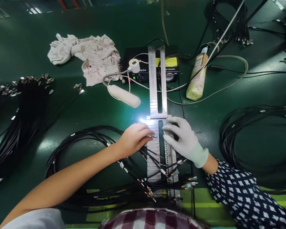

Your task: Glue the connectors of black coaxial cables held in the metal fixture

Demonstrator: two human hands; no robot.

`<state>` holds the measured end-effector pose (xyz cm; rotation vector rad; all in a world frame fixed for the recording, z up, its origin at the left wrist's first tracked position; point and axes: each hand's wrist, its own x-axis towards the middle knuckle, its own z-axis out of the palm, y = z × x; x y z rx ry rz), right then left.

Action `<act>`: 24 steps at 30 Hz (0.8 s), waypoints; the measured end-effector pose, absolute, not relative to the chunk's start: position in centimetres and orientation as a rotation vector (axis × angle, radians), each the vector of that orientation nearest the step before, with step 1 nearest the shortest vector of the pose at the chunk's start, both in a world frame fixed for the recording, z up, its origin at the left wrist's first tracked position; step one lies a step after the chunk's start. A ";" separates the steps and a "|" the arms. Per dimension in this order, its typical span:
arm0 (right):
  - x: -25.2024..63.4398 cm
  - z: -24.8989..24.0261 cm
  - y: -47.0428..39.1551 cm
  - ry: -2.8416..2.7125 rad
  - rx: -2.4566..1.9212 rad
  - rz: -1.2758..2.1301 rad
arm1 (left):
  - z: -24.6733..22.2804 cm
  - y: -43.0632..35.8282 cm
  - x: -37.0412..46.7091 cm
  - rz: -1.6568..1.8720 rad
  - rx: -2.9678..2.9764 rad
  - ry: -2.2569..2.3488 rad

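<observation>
So my bare left hand (135, 136) has a small silvery cable end (153, 136) pinched between thumb and fingers, right over the long grey metal rail with scored lines (153, 173). I'm guessing I've got it there because the bright spot of light lands just beside it, below the white oblong gooseneck lamp (124, 95). My right hand (184, 140), in a white knit glove, has its fingers bent and a bit apart, tips against the rail's right side, probably to steady it; can't tell if they're pinching anything. More black cables with stripped, bare-wired ends (149, 192) lie across the rail nearer me, I reckon so they're easy to grab, with their slack in a loose black coil (81, 131) to the left on the dark green worktop (114, 117).

Container-wise, there's just a clear pump-topped plastic bottle (197, 78) leaning over the worktop's far right, amber up top and yellowish-green lower down, no clue what's in it. The black rectangular control box (143, 68) behind the slotted metal plate (153, 86) is closed up, so I can't see inside
</observation>
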<state>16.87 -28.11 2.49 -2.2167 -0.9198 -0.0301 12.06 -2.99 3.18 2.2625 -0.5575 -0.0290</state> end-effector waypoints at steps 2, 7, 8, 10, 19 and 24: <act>16.8 2.6 -27.7 -0.982 -2.242 -0.082 | 3.0 -3.3 12.1 -0.051 2.231 -0.542; 17.2 2.9 -26.2 -1.135 -2.180 -0.064 | 2.9 -3.3 12.0 -0.033 2.232 -0.568; 17.2 2.9 -26.0 -1.140 -2.164 -0.052 | 2.9 -3.2 12.0 -0.028 2.247 -0.574; 17.3 2.8 -25.9 -1.130 -2.151 -0.043 | 2.8 -3.0 12.1 -0.015 2.288 -0.578; 17.4 2.8 -25.6 -1.028 -2.122 0.002 | 4.3 4.3 10.5 0.026 2.662 -0.475; 17.6 2.8 -26.9 -0.890 -2.105 -0.014 | 5.3 2.8 10.5 -0.043 2.790 -0.513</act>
